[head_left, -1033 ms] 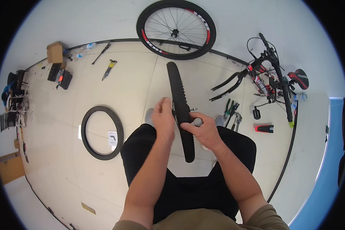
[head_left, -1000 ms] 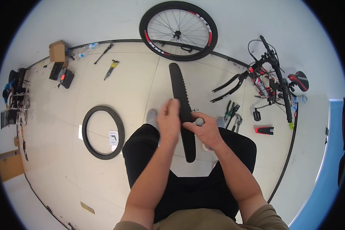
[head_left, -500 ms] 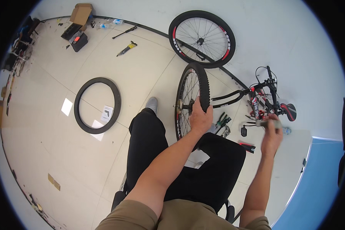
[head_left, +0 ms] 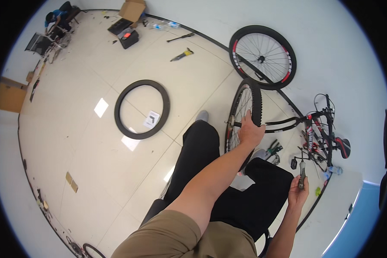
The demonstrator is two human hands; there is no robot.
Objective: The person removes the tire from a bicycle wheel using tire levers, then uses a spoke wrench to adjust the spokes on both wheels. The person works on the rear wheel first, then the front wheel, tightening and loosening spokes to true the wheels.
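My left hand [head_left: 250,131] grips the knobbly tire of an upright bicycle wheel [head_left: 238,103] standing between my legs. At lower right my right hand [head_left: 297,192] holds a slim grey-handled tool [head_left: 302,174], upright beside my right knee; its exact kind is unclear. Just right of the wheel lies a black and red bicycle frame [head_left: 314,133] with fork, handlebar, saddle and pedal. Pliers and other hand tools [head_left: 274,148] lie on the floor by my right foot.
A second wheel [head_left: 262,58] rests by the back wall. A loose tire [head_left: 122,92] with a paper [head_left: 152,119] lies left. An open box [head_left: 131,9], bottles [head_left: 158,26] and a yellow-topped tool [head_left: 182,55] are farther back. A person in blue [head_left: 56,19] is at far left.
The view has swung round. The wheel, earlier seen edge-on, shows its spokes; my left hand has taken hold of its tire. My right hand has left it and moved right and down with the tool.
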